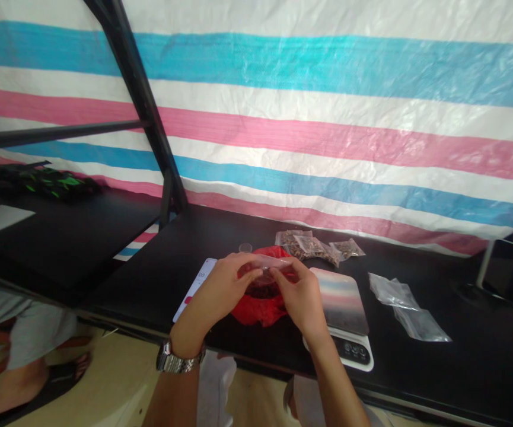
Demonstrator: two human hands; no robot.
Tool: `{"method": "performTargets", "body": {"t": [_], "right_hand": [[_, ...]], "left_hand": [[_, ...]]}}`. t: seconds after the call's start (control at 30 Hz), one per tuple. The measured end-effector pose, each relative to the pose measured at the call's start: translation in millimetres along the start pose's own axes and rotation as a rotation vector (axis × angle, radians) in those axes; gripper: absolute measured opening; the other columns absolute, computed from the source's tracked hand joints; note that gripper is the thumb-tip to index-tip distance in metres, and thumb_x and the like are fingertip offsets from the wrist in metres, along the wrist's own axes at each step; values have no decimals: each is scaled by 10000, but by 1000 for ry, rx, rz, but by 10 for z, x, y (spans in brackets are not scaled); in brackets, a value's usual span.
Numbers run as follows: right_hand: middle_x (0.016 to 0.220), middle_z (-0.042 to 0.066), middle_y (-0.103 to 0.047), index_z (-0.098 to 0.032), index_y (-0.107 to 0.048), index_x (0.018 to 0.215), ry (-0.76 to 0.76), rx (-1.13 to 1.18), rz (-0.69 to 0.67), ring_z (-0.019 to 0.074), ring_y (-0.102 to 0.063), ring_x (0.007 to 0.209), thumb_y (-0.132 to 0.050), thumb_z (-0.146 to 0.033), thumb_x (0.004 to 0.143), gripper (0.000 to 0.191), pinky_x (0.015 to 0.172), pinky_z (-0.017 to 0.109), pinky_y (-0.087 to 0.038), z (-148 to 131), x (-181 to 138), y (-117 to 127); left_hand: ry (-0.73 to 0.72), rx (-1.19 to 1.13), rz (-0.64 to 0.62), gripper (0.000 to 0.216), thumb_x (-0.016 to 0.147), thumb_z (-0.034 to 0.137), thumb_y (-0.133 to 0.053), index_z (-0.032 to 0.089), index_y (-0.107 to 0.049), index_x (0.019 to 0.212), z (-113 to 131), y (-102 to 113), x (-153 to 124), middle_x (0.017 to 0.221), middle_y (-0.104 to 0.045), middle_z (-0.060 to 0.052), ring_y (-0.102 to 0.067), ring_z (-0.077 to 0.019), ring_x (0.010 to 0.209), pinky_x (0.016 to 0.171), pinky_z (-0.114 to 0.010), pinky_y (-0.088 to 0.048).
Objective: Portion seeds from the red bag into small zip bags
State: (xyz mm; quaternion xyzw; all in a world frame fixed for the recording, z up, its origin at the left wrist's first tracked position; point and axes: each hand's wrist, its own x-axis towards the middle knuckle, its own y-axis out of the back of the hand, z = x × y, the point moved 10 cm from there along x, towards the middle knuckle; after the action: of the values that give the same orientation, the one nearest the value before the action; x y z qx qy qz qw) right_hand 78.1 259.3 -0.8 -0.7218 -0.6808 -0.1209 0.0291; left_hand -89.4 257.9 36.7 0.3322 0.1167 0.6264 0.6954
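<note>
My left hand [220, 287], with a metal watch on its wrist, and my right hand [301, 296] both pinch the top edge of a small clear plastic bag [270, 263] held above a red plastic bag [260, 305] on the black table [461, 367]. The small bag's dark contents hang between my hands. A digital kitchen scale [344, 308] lies just right of my right hand. A phone [196, 284] lies under my left hand.
Several filled small packets [316, 246] lie behind the red bag. Two flat clear bags [405, 305] lie to the right. A tablet on a stand [505, 270] is at the far right. A black metal frame [145, 107] rises at left. Another person's legs [25, 350] show at lower left.
</note>
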Motion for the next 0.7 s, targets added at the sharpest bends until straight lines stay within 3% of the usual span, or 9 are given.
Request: {"method": "performTargets", "body": {"t": [0.17, 0.27, 0.43, 0.7], "right_hand": [[983, 77, -838, -226, -773, 999, 8, -98, -58, 270, -777, 912, -698, -368, 884, 198, 872, 389, -593, -27, 3, -11], [956, 77, -838, -240, -789, 901, 47, -233, -54, 282, -764, 908, -670, -328, 907, 148, 871, 397, -563, -69, -14, 16], [968, 76, -821, -237, -799, 878, 143, -256, -121, 247, -733, 907, -568, -304, 976, 260, 857, 351, -535, -184, -46, -58], [715, 26, -736, -233, -699, 722, 36, -285, 29, 209, -643, 672, -682, -373, 874, 207, 692, 306, -493, -151, 0, 153]], "left_hand": [[-4, 6, 23, 227, 979, 232, -604, 232, -830, 1007, -35, 19, 4, 1070, -852, -74, -780, -255, 986, 912, -353, -562], [-11, -16, 1, 267, 1006, 246, -571, 236, -834, 1054, -35, -17, 3, 1097, -858, -68, -791, -249, 985, 905, -344, -570], [-26, -17, 1, 295, 1002, 225, -557, 233, -839, 1087, 20, -46, 16, 1135, -860, -73, -799, -244, 989, 945, -349, -587], [-24, 0, 77, 239, 969, 264, -600, 253, -835, 1012, -3, 89, 4, 1088, -857, -66, -793, -249, 979, 920, -340, -597]]}}
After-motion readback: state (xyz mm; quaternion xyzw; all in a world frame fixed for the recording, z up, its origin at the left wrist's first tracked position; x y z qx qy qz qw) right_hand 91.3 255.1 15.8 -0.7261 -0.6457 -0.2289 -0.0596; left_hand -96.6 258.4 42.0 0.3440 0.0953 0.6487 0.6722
